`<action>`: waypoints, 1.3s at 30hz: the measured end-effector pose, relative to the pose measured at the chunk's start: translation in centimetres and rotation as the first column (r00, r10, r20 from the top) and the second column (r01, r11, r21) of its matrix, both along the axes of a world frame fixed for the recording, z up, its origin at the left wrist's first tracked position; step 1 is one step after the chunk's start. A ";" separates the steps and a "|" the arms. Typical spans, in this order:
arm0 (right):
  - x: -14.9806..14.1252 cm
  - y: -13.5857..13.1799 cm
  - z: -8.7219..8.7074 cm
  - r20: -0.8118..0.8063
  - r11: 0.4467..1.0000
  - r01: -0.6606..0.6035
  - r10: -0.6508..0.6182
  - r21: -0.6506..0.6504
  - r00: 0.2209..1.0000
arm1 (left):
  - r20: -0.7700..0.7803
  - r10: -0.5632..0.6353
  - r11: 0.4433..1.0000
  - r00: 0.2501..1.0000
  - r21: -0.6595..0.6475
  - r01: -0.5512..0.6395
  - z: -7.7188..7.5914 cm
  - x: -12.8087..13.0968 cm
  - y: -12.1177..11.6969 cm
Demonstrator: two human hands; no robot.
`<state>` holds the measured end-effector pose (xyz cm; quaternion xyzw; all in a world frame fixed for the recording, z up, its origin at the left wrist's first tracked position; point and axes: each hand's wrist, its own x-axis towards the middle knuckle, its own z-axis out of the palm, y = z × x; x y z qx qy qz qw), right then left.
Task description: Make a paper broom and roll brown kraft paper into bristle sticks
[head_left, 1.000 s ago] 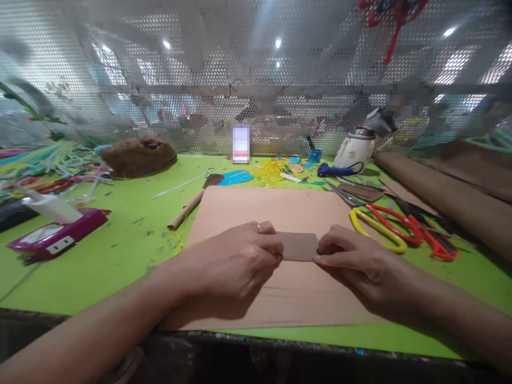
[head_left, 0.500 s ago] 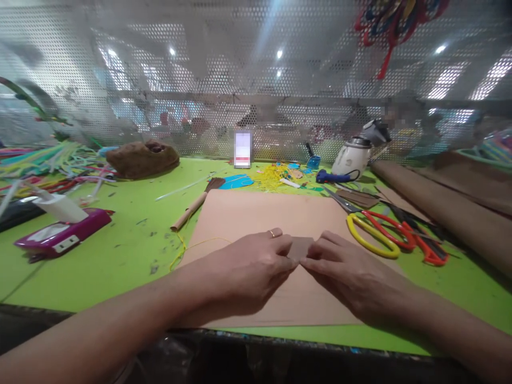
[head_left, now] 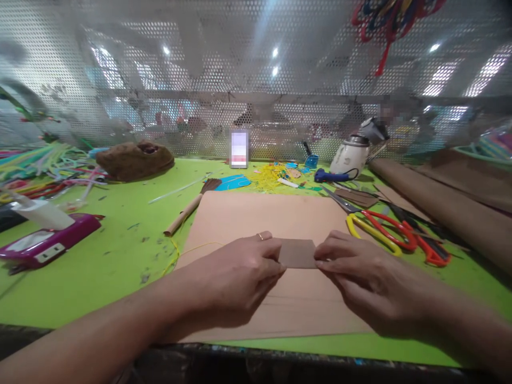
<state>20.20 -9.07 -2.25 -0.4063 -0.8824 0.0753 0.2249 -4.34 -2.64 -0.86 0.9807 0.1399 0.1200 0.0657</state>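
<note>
A small brown piece of paper or felt (head_left: 298, 253) is stretched flat between my two hands, just above or on a large tan sheet (head_left: 264, 213); I cannot tell whether it touches. My left hand (head_left: 244, 272), with a ring on one finger, pinches its left end. Thumb and fingers of my right hand (head_left: 356, 266) close on its right end. Left of the sheet lies a rolled brown paper tube with a fringed end (head_left: 186, 213), like a small broom. A yellow string (head_left: 200, 246) runs from there toward my left wrist.
Scissors with red and yellow handles (head_left: 374, 232), a red-handled cutter (head_left: 434, 253) and a blue glue gun (head_left: 332, 175) lie to the right. A white jar (head_left: 350, 157) stands behind. At left are a purple power strip (head_left: 60, 240) and a brown lumpy object (head_left: 136, 160). A phone (head_left: 239, 149) stands at the back.
My hands have moved apart along the brown piece, so more of its middle shows between them. Both still pinch it. The view has shifted slightly.
</note>
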 end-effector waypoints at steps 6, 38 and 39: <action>0.2 0.2 -1.1 -0.061 0.997 0.044 -0.040 0.064 0.997 | 0.016 0.067 0.997 0.998 0.034 -0.067 -1.0 1.1 0.9; -0.6 4.6 0.7 -0.124 0.863 0.052 -0.132 -0.503 0.983 | -0.168 0.151 0.745 0.974 -0.629 -0.224 0.5 2.5 5.5; -0.8 4.4 0.5 -0.094 0.882 0.074 -0.132 -0.466 0.987 | -0.158 0.153 0.756 0.976 -0.617 -0.218 0.2 2.6 5.4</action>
